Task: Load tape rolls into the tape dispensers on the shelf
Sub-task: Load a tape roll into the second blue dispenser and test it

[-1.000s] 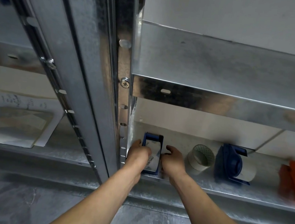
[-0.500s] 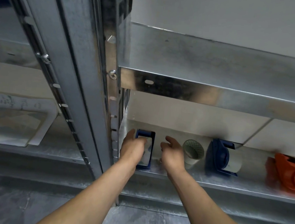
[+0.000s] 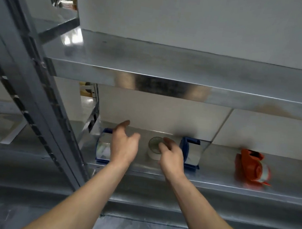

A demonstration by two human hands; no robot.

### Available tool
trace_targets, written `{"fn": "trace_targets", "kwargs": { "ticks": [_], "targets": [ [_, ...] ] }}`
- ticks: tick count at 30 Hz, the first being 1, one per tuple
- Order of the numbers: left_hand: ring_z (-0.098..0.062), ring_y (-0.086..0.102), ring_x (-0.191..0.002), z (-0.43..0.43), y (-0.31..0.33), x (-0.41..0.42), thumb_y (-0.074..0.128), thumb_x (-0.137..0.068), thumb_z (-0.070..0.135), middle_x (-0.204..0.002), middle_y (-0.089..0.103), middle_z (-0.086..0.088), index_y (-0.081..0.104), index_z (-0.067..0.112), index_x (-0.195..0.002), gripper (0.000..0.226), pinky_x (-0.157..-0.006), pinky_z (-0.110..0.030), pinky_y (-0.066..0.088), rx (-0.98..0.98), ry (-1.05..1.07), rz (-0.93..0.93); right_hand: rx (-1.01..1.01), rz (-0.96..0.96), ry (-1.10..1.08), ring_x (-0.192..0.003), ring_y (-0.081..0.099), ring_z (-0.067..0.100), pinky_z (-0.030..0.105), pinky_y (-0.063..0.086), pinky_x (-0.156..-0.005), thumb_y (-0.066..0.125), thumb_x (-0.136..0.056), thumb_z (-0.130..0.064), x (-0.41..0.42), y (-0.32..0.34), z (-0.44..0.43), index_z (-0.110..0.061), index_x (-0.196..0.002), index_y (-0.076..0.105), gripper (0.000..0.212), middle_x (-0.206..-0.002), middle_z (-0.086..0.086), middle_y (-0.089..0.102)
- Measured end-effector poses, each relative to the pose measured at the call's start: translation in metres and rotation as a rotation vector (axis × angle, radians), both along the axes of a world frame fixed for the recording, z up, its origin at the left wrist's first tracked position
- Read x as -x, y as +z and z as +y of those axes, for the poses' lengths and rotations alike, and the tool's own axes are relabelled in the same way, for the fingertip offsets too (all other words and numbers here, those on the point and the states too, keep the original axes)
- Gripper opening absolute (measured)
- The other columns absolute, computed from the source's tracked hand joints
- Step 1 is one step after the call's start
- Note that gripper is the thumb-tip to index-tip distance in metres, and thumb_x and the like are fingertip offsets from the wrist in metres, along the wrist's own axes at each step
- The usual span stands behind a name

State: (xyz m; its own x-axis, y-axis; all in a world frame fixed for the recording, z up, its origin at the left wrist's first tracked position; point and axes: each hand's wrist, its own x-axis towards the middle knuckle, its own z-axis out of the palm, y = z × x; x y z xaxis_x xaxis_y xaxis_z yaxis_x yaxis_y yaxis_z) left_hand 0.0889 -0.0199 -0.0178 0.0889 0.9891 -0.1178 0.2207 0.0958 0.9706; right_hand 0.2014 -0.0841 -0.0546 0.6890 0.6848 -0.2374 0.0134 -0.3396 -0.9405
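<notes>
Quick progress check on the tape job; everything's on the lower shelf (image 3: 215,172), metal one, lit kinda dim.

My left hand (image 3: 123,145) hovers just above the shelf with the fingers spread and loose, holding nothing; it covers the right edge of the left blue dispenser (image 3: 102,148), which sits at the far left by the post; that one looks loaded to me, there's a pale roll face showing in the frame.

My right hand (image 3: 171,158) is at the loose tape roll (image 3: 152,150), which stands on the shelf between the two blue ones; thumb up by the top rim, fingers curled against its right side; looks like contact, but it's blurry and I honestly can't tell if that's a proper pinch or just a touch.

Right behind that hand is the second blue dispenser (image 3: 190,155); I see something shiny across its front but can't say for sure if it's a roll. Further right, well apart, an orange dispenser (image 3: 254,168) lies tipped with a roll in it; another orange bit pokes in at the frame edge, too cut off to judge.

So my guess: partway through; at least two look done, the loose roll isn't in anything yet, and it probably goes into whichever dispenser is empty.
</notes>
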Motion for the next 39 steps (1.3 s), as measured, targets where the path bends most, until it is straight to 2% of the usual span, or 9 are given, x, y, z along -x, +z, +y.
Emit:
{"fn": "trace_targets", "kwargs": {
  "ticks": [6, 10, 13, 17, 26, 30, 35, 37, 39],
  "targets": [
    [-0.012, 0.046, -0.118, -0.053, -0.004, -0.053, 0.060, -0.085, 0.011, -0.137, 0.051, 0.001, 0.051, 0.019, -0.134, 0.050, -0.096, -0.024, 0.031, -0.060, -0.057, -0.025, -0.050, 0.024, -0.037, -0.115, 0.060, 0.017, 0.049, 0.050, -0.102, 0.056, -0.092, -0.031, -0.049, 0.007, -0.052, -0.021, -0.132, 0.059, 0.041, -0.121, -0.006, 0.063],
    [-0.007, 0.047, -0.108, -0.077, -0.005, -0.083, 0.058, -0.086, 0.006, -0.125, 0.053, 0.005, 0.050, 0.016, -0.137, 0.053, -0.091, -0.020, 0.032, -0.025, -0.080, -0.069, -0.064, 0.012, -0.077, -0.110, 0.061, 0.016, 0.049, 0.051, -0.100, 0.056, -0.092, -0.028, -0.080, 0.010, -0.080, -0.022, -0.129, 0.061, 0.038, -0.111, -0.008, 0.065],
    [-0.008, 0.048, -0.108, -0.090, -0.007, -0.098, 0.057, -0.086, 0.006, -0.124, 0.050, 0.007, 0.049, 0.018, -0.138, 0.054, -0.092, -0.022, 0.034, 0.009, -0.125, -0.066, -0.070, 0.005, -0.114, -0.112, 0.061, 0.017, 0.050, 0.051, -0.100, 0.056, -0.094, -0.026, -0.098, 0.008, -0.093, -0.020, -0.130, 0.060, 0.037, -0.116, -0.005, 0.064],
    [-0.015, 0.049, -0.123, -0.093, -0.013, -0.113, 0.057, -0.086, 0.006, -0.131, 0.054, 0.002, 0.049, 0.016, -0.137, 0.053, -0.108, -0.033, 0.037, 0.040, -0.150, -0.050, -0.067, 0.034, -0.148, -0.116, 0.059, 0.017, 0.050, 0.049, -0.102, 0.056, -0.095, -0.024, -0.115, 0.004, -0.100, -0.019, -0.132, 0.059, 0.038, -0.119, -0.004, 0.063],
    [-0.016, 0.051, -0.110, -0.070, -0.046, -0.147, 0.061, -0.086, 0.004, -0.128, 0.057, -0.005, 0.050, 0.016, -0.133, 0.050, -0.088, -0.027, 0.036, 0.190, -0.219, -0.010, 0.031, 0.004, -0.173, -0.116, 0.057, 0.020, 0.048, 0.049, -0.103, 0.052, -0.094, -0.019, -0.145, -0.018, -0.097, -0.026, -0.132, 0.056, 0.038, -0.127, 0.003, 0.062],
    [-0.020, 0.052, -0.111, -0.058, -0.060, -0.158, 0.061, -0.087, 0.006, -0.133, 0.056, -0.007, 0.048, 0.017, -0.137, 0.053, -0.086, -0.027, 0.038, 0.228, -0.269, 0.028, 0.114, -0.030, -0.169, -0.119, 0.057, 0.023, 0.039, 0.047, -0.103, 0.055, -0.096, -0.015, -0.158, -0.030, -0.090, -0.022, -0.133, 0.055, 0.038, -0.131, 0.007, 0.061],
    [-0.026, 0.054, -0.120, -0.049, -0.075, -0.167, 0.060, -0.088, 0.006, -0.134, 0.055, -0.008, 0.043, 0.015, -0.140, 0.056, -0.089, -0.030, 0.043, 0.257, -0.321, 0.096, 0.186, -0.039, -0.141, -0.113, 0.060, 0.022, 0.037, 0.051, -0.097, 0.058, -0.093, -0.011, -0.162, -0.048, -0.078, -0.021, -0.135, 0.054, 0.044, -0.132, 0.009, 0.061],
    [-0.024, 0.058, -0.109, -0.047, -0.077, -0.170, 0.059, -0.086, 0.002, -0.117, 0.062, -0.003, 0.052, 0.014, -0.129, 0.045, -0.087, -0.031, 0.046, 0.264, -0.336, 0.115, 0.210, -0.042, -0.124, -0.116, 0.060, 0.025, 0.041, 0.052, -0.098, 0.058, -0.091, -0.010, -0.162, -0.054, -0.074, -0.020, -0.135, 0.054, 0.045, -0.133, 0.010, 0.061],
    [-0.019, 0.060, -0.089, -0.047, -0.077, -0.174, 0.056, -0.083, -0.006, -0.089, 0.063, 0.006, 0.059, 0.025, -0.095, 0.033, -0.081, -0.032, 0.050, 0.254, -0.364, 0.133, 0.226, -0.033, -0.103, -0.118, 0.059, 0.026, 0.042, 0.052, -0.099, 0.058, -0.090, -0.010, -0.164, -0.058, -0.069, -0.018, -0.137, 0.053, 0.047, -0.134, 0.010, 0.060]
  ]
}}
